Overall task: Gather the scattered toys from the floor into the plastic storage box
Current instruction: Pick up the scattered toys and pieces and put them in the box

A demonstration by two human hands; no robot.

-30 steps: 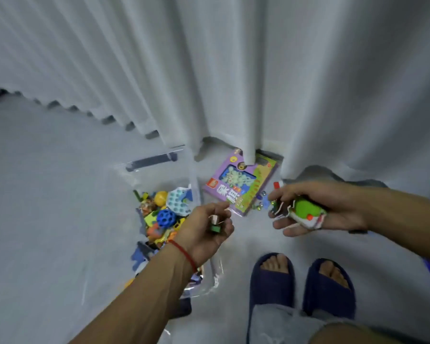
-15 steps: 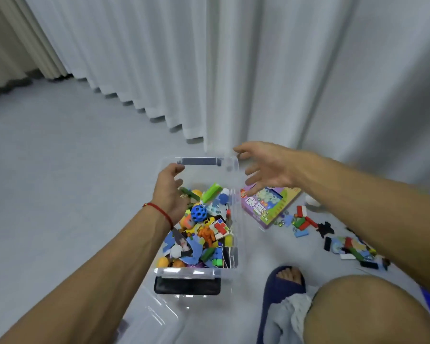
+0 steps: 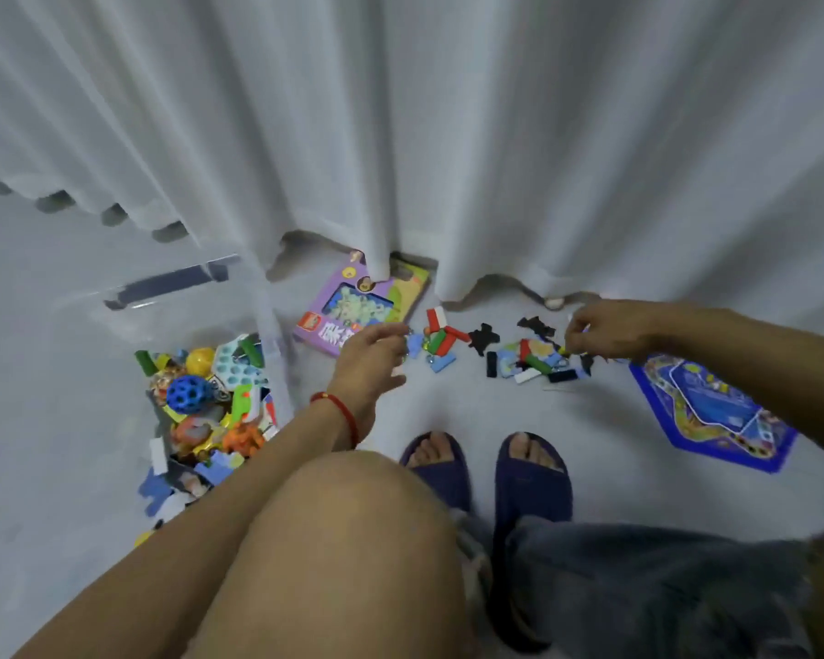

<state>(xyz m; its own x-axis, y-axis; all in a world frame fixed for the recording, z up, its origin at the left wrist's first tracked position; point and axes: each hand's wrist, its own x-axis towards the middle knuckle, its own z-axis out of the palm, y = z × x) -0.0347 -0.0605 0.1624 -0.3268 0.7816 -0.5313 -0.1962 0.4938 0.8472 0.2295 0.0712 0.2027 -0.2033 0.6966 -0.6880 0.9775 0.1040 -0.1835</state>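
Left hand (image 3: 369, 361) reaches, fingers loosely spread, toward the small flat toy pieces (image 3: 441, 342) on the smooth grey floor (image 3: 448, 401); grip unclear from blur. Right hand (image 3: 607, 331) pinches something small over the scattered pieces. Clear plastic storage box (image 3: 172, 297) holds bumpy, colourful toys.

Single head-worn view, steeply downward, close over floor (image 3: 519, 420) by curtain (image 3: 448, 135)

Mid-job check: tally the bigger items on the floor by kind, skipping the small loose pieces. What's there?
clear plastic storage box: 1
purple cardboard game box: 1
blue hexagonal game board: 1
dark blue slippers: 2
Total: 5
The small loose pieces are too blurred to count.
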